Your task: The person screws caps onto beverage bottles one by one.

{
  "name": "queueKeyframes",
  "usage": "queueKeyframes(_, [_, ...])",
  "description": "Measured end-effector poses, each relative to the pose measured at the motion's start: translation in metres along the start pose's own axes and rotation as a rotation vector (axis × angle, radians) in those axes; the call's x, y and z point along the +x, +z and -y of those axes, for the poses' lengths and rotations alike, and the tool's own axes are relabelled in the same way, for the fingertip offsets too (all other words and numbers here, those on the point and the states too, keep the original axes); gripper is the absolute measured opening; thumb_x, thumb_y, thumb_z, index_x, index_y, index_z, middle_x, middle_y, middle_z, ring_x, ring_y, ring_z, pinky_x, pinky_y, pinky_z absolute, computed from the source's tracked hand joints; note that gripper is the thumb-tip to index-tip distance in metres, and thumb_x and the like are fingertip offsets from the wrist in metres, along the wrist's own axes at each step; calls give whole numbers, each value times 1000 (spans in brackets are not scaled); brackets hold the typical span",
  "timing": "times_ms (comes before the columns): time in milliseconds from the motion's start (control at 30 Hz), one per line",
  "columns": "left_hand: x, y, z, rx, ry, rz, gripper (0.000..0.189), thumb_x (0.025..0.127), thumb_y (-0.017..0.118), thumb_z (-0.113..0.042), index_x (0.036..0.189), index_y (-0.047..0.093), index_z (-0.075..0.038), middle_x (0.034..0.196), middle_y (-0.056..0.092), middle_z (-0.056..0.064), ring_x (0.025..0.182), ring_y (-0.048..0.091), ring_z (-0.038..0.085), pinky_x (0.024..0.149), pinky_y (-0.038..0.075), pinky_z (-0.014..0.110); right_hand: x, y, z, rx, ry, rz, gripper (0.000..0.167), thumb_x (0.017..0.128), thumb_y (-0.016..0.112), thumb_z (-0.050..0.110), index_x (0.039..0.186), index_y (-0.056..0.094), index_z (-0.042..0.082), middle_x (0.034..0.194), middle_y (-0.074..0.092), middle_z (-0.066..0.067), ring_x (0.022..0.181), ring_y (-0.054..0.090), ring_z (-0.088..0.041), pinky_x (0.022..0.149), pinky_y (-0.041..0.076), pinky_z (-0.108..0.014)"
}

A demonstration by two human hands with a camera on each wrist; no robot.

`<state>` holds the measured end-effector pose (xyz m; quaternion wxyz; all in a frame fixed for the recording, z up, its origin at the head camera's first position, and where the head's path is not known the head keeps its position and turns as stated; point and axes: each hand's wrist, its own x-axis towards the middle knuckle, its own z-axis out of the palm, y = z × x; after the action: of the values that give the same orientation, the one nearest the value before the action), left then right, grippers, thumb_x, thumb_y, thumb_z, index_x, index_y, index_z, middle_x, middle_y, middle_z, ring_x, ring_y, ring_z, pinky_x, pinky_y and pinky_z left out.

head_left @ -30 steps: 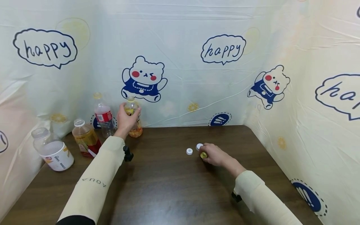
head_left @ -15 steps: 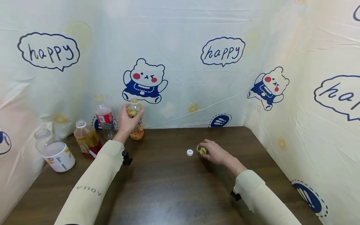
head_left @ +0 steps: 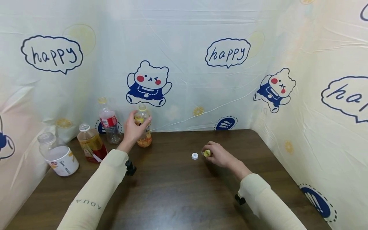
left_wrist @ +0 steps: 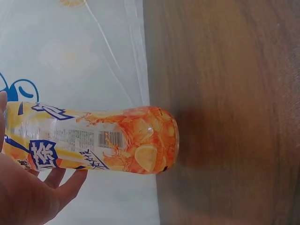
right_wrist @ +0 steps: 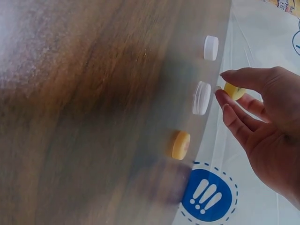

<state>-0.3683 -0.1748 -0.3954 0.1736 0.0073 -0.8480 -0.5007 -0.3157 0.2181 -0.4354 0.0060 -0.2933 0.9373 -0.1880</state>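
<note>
My left hand (head_left: 134,129) grips a clear plastic drink bottle (head_left: 145,140) upright at the back of the table. In the left wrist view the bottle (left_wrist: 145,138) has a yellow label and orange fruit print near its base; a yellow ring circles its neck. Over the table's right half, my right hand (head_left: 219,155) pinches a yellow bottle cap (right_wrist: 233,90) between thumb and fingers. In the right wrist view, a small white cap (right_wrist: 211,48), a wider whitish cap (right_wrist: 201,98) and an orange-yellow cap (right_wrist: 181,145) lie in a row on the table below that hand.
On the left stand a wide jar (head_left: 61,161) with a white label, a squat bottle (head_left: 92,143) with a red-yellow label and a tall clear bottle (head_left: 110,124) with a red label. A printed plastic curtain (head_left: 184,64) rises behind and beside the wooden table (head_left: 172,191).
My left hand has brought the bottle slightly right and nearer. The right hand, with the yellow cap, has shifted a little away from me, over the wider whitish cap.
</note>
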Motion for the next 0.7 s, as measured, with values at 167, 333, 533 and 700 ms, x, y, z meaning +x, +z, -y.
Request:
queueKeyframes(167, [-5, 1, -1, 9, -1, 20, 92, 92, 68, -60, 159, 28, -13, 157, 41, 21, 137, 44, 39, 113, 38, 60, 0, -1, -2, 9, 13, 1, 28, 88, 77, 1, 115, 71, 6, 114, 64, -8, 101, 62, -23, 91, 57, -42])
queueKeyframes(333, [-11, 3, -3, -1, 1, 43, 92, 92, 67, -61, 160, 27, -13, 158, 38, 21, 139, 42, 40, 113, 37, 62, 0, 0, -4, 23, 19, 17, 29, 88, 76, 1, 117, 70, 5, 110, 65, -7, 94, 63, -19, 84, 58, -37])
queueKeyframes(533, [-17, 6, -3, -7, -2, 60, 95, 91, 65, -65, 160, 26, -13, 159, 37, 21, 140, 41, 40, 112, 38, 62, -2, 1, -5, 52, 34, 33, 30, 88, 76, 0, 118, 70, 3, 109, 65, -7, 91, 63, -18, 83, 58, -36])
queueKeyframes(700, [-21, 7, -5, -8, -7, 66, 98, 90, 65, -68, 161, 25, -14, 160, 36, 21, 141, 41, 40, 112, 37, 62, -3, 1, -5, 44, 27, 27, 31, 89, 76, 1, 119, 69, 3, 110, 65, -8, 91, 63, -19, 84, 58, -36])
